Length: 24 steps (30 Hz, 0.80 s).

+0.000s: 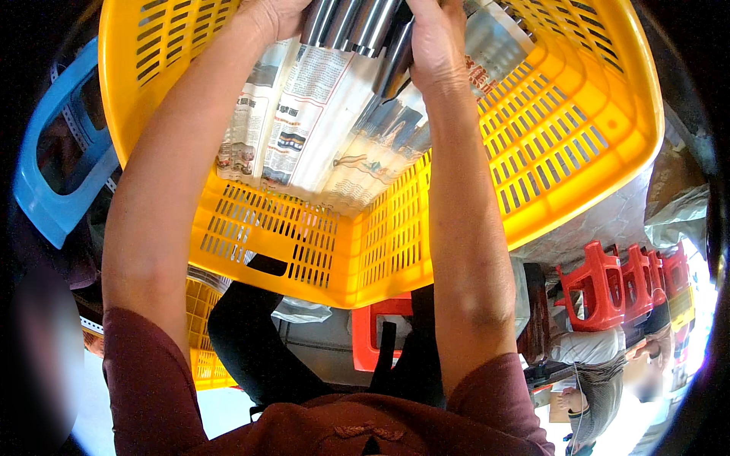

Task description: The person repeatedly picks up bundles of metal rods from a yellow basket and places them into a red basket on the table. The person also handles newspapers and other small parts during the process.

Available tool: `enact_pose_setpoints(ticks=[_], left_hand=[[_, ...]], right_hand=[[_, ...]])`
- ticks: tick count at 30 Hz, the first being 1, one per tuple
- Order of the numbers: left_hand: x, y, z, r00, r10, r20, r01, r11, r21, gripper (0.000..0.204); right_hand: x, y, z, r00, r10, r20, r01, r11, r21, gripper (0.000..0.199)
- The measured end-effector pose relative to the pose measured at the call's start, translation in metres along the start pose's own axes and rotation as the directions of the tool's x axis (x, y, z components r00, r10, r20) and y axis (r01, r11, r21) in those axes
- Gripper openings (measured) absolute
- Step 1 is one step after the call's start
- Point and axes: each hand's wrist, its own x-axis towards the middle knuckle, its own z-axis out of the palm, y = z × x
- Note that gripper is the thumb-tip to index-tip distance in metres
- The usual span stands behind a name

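Several shiny metal rods (353,26), with dark lower ends, lie side by side at the top edge of the view. They are gripped from both sides between my left hand (280,14) and my right hand (439,49). The upper edge cuts off most of my left fingers; on the right, my thumb rests along the rods and the other fingers are mostly hidden. Below the rods is a yellow plastic basket (346,285) with slotted walls. Printed newspaper sheets (304,114) line its bottom.
A blue plastic stool (46,182) stands left of the basket. Beneath it, near my legs, are a red stool (369,334) and another yellow basket (205,334). More red stools (597,285) are at the right, with a person in a striped top (604,395) near them.
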Motion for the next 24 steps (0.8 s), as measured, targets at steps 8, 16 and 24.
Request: enact_pose_setpoints(ticks=[8, 16, 24], left_hand=[[-0.011, -0.013, 0.001, 0.998, 0.039, 0.043, -0.033, 0.991, -0.131, 0.045], [-0.078, -0.042, -0.006, 0.994, -0.042, -0.096, 0.038, 0.998, -0.042, 0.047], [-0.201, -0.066, 0.000, 0.988, 0.011, -0.156, -0.036, 0.987, -0.155, 0.080]], right_hand=[[0.012, 0.012, -0.012, 0.969, -0.055, 0.243, 0.018, 0.988, 0.150, 0.058], [-0.032, 0.040, 0.005, 0.984, 0.050, 0.171, -0.048, 0.999, -0.017, 0.078], [-0.130, 0.011, 0.041, 0.946, 0.172, 0.274, -0.191, 0.981, 0.042, 0.088]])
